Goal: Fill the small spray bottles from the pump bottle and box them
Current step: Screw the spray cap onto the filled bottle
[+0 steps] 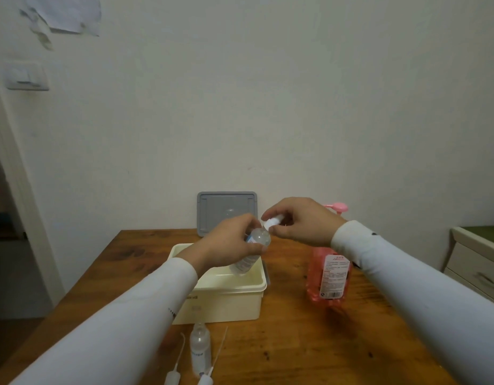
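Clear plastic bottle: a small spray bottle [252, 250] is clasped in the left hand [229, 245], tilted, its neck up toward the right hand and its base down over the open box.
Left hand: fingers wrapped round the bottle's upper body, thumb on the near side; a firm grasp.
Right hand [301, 222]: just beside the left, fingertips pinching a white spray cap [272, 221] at the bottle's neck. Whether the cap is seated on the neck or just off it cannot be told.
Cream box [234, 297]: directly beneath the held bottle, open; the interior that shows looks bare.
Grey lid [226, 208]: behind the two hands, propped upright against the wall at the table's far edge.
Pink pump bottle [329, 276]: below and to the right of the grip, standing on the table under the right wrist; its pink pump head [337, 207] shows just behind the right hand. Untouched by either hand.
Second small bottle [200, 347]: well below the grip, nearer the person, standing on the table in front of the box, uncapped.
Two loose spray heads: one [175, 369] left of that bottle and one [209, 372] right of it, lying at the near table edge, their thin dip tubes pointing back toward the box.
Wooden table [295, 343]: carries all of these.
Sleeves: both forearms in white sleeves.
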### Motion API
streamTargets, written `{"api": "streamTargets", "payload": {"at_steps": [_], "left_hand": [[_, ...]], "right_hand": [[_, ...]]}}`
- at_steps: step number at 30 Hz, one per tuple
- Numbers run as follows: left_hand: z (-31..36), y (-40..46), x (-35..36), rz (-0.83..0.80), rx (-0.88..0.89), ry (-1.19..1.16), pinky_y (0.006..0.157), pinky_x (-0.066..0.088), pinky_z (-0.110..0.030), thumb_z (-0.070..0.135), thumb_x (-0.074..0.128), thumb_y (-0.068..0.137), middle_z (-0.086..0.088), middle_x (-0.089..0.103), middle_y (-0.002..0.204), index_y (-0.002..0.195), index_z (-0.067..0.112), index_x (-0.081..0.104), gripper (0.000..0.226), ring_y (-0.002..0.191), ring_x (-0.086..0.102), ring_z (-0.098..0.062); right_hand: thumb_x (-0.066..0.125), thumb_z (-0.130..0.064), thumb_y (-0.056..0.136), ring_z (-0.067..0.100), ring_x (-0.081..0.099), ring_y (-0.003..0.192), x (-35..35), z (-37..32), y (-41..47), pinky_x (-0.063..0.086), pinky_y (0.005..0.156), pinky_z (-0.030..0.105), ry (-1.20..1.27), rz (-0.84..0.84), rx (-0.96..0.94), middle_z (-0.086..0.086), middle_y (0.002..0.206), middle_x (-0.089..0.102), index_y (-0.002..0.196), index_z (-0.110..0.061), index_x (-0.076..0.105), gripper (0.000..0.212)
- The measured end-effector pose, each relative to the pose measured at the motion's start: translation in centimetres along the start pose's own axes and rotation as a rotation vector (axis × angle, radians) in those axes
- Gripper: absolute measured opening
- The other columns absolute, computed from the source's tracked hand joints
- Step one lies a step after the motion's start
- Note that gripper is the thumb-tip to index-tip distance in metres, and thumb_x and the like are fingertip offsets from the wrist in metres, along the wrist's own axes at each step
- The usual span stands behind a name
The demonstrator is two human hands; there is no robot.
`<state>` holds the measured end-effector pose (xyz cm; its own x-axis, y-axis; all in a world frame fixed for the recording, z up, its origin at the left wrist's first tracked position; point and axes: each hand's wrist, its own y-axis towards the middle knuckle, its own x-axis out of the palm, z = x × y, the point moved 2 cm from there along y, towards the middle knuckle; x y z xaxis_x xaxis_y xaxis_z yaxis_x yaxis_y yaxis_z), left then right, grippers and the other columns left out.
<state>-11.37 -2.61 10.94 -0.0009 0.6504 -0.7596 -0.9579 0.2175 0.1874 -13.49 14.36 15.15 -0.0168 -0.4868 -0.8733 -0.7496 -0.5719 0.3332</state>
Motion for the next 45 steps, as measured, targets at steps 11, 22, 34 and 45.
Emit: {"api": "streamTargets", "payload": {"at_steps": [11, 22, 34, 45], "left_hand": [[0.0, -0.3, 1.0, 0.002, 0.038, 0.067, 0.085, 0.053, -0.03, 0.036, 0.071, 0.081, 0.007, 0.063, 0.109, 0.116, 0.028, 0.056, 0.039, 0.096, 0.06, -0.013], [-0.5, 0.0, 1.6, -0.001, 0.026, 0.043, 0.085, 0.053, -0.031, 0.038, 0.071, 0.081, 0.007, 0.062, 0.108, 0.117, 0.027, 0.058, 0.04, 0.096, 0.06, -0.014], [0.8, 0.0, 1.6, -0.004, 0.091, -0.134, 0.09, 0.053, -0.032, 0.031, 0.072, 0.081, 0.006, 0.066, 0.109, 0.128, 0.025, 0.055, 0.05, 0.099, 0.062, -0.011], [-0.4, 0.4, 0.7, 0.015, -0.002, -0.251, 0.08, 0.053, -0.026, 0.027, 0.071, 0.083, 0.002, 0.066, 0.103, 0.115, 0.019, 0.061, 0.034, 0.096, 0.062, -0.013]], "right_hand": [[0.061, -0.04, 0.088, 0.007, 0.062, 0.073, 1.6, 0.9, -0.6, 0.053, 0.072, 0.025, 0.014, -0.03, 0.066, -0.006, 0.089, 0.063, 0.106, -0.025, 0.062, 0.022], [0.065, -0.029, 0.086, 0.015, 0.068, 0.065, 2.4, 1.5, -1.2, 0.052, 0.057, 0.021, 0.379, -0.024, 0.211, 0.005, 0.077, 0.07, 0.099, -0.012, 0.067, 0.022], [0.062, -0.051, 0.083, 0.01, 0.065, 0.089, 4.6, 1.8, -0.6, 0.051, 0.081, 0.028, 0.529, 0.247, 0.257, -0.004, 0.093, 0.071, 0.098, -0.02, 0.071, 0.036], [0.06, -0.021, 0.091, 0.024, 0.064, 0.107, 4.5, 1.6, -1.0, 0.051, 0.096, 0.035, 0.993, 0.092, 0.32, 0.011, 0.107, 0.07, 0.104, -0.008, 0.07, 0.021]]}}
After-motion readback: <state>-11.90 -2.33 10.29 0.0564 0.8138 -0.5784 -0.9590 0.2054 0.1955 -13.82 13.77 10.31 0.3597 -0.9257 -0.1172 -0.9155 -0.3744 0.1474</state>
